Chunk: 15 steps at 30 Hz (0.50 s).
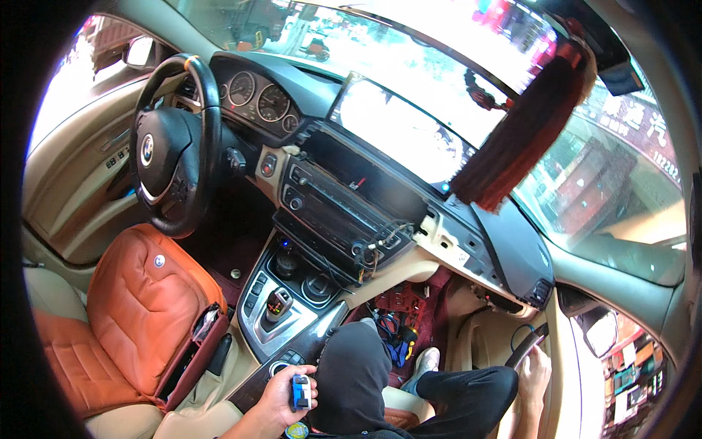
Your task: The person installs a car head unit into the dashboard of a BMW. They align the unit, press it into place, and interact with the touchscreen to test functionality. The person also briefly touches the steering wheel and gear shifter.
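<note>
My left hand (286, 394) is closed around a small blue, white and black plastic part (300, 393), held above the rear of the centre console. What the part is I cannot tell. At the passenger door, my right hand (533, 373) has its fingers around a dark, elongated piece (529, 347); whether it belongs to the door cannot be told. A thin blue loop (520, 332) shows beside it. Ahead of me the dashboard trim is off, exposing an open cavity (356, 175) under a lit wide screen (397, 137). A bundle of loose wires with connectors (373, 255) hangs over the radio panel (329, 203).
Several hand tools with blue and yellow handles (401, 343) lie on the red footwell mat (397, 300) by my foot. The gear lever (278, 302) rises beside my knee. A tassel (526, 126) hangs before the windscreen. The steering wheel (175, 142) and orange driver's seat (148, 307) are left.
</note>
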Each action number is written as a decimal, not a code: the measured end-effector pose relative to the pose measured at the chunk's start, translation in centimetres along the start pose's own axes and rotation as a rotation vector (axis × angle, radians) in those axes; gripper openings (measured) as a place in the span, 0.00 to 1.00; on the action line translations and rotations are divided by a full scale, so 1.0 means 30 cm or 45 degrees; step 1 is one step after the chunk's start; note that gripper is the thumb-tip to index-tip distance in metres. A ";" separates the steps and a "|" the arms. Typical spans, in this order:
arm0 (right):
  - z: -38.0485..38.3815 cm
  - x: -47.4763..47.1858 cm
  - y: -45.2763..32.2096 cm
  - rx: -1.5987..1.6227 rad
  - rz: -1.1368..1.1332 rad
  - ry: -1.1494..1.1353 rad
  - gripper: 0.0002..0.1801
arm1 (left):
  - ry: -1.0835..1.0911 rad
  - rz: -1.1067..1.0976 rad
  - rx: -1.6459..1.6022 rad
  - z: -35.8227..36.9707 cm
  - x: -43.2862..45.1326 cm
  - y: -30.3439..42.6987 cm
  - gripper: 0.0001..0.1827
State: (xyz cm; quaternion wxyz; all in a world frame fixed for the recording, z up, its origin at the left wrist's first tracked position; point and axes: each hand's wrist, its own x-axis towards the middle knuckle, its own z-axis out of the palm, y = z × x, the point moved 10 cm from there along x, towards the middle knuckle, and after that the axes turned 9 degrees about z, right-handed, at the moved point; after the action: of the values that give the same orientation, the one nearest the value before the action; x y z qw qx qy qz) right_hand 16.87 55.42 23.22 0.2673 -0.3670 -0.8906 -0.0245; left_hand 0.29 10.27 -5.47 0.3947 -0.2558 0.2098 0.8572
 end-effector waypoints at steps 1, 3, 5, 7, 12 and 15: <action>0.004 -0.019 0.033 -0.087 -0.054 0.014 0.19 | -0.006 -0.007 -0.001 0.001 0.002 -0.001 0.15; 0.018 -0.058 0.166 -0.314 0.055 0.140 0.20 | -0.017 -0.021 -0.008 0.004 0.006 -0.007 0.14; 0.044 -0.095 0.313 -0.571 0.139 0.138 0.22 | -0.008 -0.028 -0.017 -0.002 0.007 -0.011 0.14; 0.028 -0.152 0.329 -0.607 -0.112 0.388 0.14 | -0.030 -0.026 -0.038 0.002 0.007 -0.011 0.13; 0.083 -0.209 0.355 -0.652 -0.224 0.214 0.21 | -0.027 -0.035 -0.023 0.003 0.004 -0.010 0.12; 0.086 -0.202 0.335 -0.659 -0.142 0.133 0.22 | -0.035 -0.038 -0.032 0.007 0.004 -0.011 0.12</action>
State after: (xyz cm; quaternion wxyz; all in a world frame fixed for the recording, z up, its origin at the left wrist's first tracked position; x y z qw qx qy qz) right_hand 25.95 59.49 16.50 0.2083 -0.3719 -0.8586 -0.2849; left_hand 0.42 10.64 -5.41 0.4070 -0.2518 0.1897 0.8573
